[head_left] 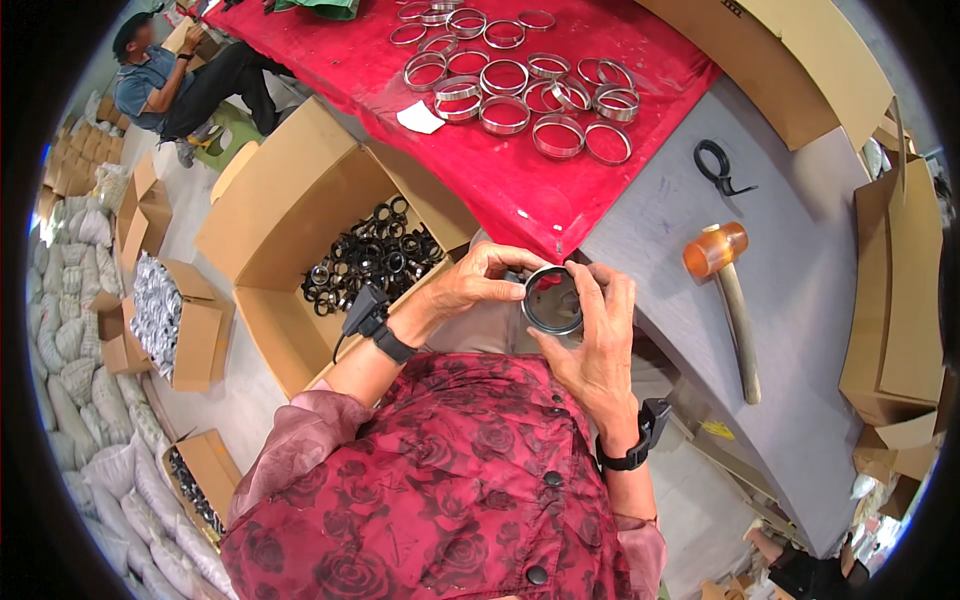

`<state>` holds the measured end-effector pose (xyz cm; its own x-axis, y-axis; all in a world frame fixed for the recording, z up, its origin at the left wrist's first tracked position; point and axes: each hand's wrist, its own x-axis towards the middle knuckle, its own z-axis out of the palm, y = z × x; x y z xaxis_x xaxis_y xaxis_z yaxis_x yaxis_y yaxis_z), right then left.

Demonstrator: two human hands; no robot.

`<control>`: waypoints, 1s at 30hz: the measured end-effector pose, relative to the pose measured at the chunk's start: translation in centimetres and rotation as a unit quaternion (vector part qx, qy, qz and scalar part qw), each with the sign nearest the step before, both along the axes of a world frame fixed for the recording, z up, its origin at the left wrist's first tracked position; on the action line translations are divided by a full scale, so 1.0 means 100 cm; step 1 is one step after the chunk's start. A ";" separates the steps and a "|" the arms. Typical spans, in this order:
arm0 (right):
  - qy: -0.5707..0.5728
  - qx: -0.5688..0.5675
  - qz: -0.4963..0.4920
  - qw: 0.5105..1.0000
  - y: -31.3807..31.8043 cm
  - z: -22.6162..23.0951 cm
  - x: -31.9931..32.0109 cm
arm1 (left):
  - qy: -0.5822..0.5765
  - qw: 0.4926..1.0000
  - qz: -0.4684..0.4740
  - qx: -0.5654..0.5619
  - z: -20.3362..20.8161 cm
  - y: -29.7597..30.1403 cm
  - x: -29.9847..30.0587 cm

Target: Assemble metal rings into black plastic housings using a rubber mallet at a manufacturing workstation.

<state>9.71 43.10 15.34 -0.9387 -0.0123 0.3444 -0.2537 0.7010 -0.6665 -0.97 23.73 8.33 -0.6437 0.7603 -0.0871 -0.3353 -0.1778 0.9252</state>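
Between both hands, in front of my body, is a round ring (553,330) with a black inner edge and a shiny silvery outer edge. My left hand (470,287) pinches its left side with thumb and fingers. On the right side, my right hand (598,345) grips it with the fingers over the top and the thumb below. Many silvery metal rings (503,115) lie on the red cloth (440,185) beyond my hands, some overlapping.
An open cardboard box (285,335) of black rings stands at left. On the grey table (690,300) at right lie an amber-headed mallet (735,300) and a black clamp-like ring (716,165). Cardboard boxes (885,300) line the right edge. A person (165,90) sits far left.
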 end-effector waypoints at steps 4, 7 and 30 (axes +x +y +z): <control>0.005 -0.004 0.003 1.000 0.000 -0.003 -0.001 | -0.021 1.000 0.017 -0.009 0.008 0.000 0.003; 0.001 -0.003 0.007 1.000 0.000 -0.004 -0.002 | -0.020 1.000 0.019 -0.007 0.007 -0.001 0.002; -0.138 -0.293 -0.024 0.946 0.013 -0.023 -0.001 | 0.049 0.998 0.030 -0.030 0.006 0.000 -0.004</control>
<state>9.59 44.38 13.08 -0.9884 0.1504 0.0201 0.0101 0.1972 -0.9803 -1.33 23.75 8.90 -0.6955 0.7155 -0.0658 -0.2330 -0.1380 0.9626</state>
